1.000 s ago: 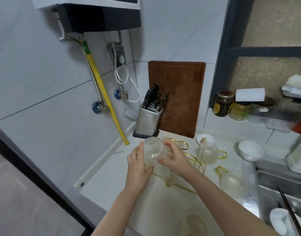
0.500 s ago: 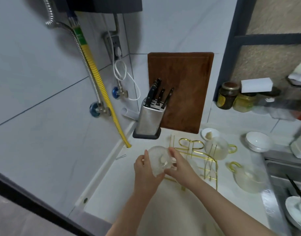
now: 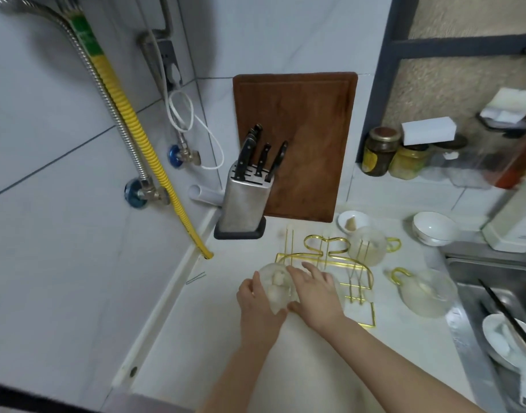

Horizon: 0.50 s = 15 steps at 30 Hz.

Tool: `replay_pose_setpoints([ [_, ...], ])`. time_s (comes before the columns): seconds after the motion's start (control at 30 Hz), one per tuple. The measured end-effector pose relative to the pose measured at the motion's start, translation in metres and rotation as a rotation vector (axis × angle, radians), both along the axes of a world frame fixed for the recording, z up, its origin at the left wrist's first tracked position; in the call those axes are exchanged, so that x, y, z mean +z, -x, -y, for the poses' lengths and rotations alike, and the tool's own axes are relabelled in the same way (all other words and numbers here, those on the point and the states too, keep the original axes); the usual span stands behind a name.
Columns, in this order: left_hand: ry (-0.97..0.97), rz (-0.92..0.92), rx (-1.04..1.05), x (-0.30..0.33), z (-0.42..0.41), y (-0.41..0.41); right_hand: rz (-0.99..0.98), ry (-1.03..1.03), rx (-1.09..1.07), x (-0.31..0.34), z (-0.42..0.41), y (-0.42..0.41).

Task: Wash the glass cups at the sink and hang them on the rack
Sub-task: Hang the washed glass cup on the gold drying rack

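Head view: both hands cup a glass cup (image 3: 275,289) at the gold rack's (image 3: 357,271) left end. Left hand (image 3: 257,305) and right hand (image 3: 315,290) curl fingers round its walls. Likely light, wet-slick, brittle; best gripped by the body.

a white countertop (image 3: 214,347) runs from the left wall to the sink's steel rim on the right. on it, far left, stands a steel knife block (image 3: 244,201), a brown cutting board (image 3: 294,144) leaning behind it. a gold wire rack (image 3: 345,269) sits mid-counter, a small dish (image 3: 351,221) and white bowl (image 3: 434,231) beyond it.
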<state>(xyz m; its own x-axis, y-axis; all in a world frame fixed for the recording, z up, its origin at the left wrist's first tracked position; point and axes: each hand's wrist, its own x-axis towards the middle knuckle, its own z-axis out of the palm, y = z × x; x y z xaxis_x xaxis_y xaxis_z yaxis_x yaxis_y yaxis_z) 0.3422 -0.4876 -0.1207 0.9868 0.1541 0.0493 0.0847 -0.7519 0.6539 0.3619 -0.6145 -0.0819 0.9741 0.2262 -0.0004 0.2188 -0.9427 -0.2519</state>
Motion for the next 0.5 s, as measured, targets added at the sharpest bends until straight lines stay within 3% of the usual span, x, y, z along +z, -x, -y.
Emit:
replay_pose_setpoints([
  [0.2,-0.163,0.069,0.001,-0.015,0.000,-0.007,0.033,0.051,0.030,-0.003,-0.001,0.000],
  [0.5,-0.261,0.103,-0.060,-0.023,-0.005,0.004,0.042,0.118,0.101,-0.006,0.005,0.012],
])
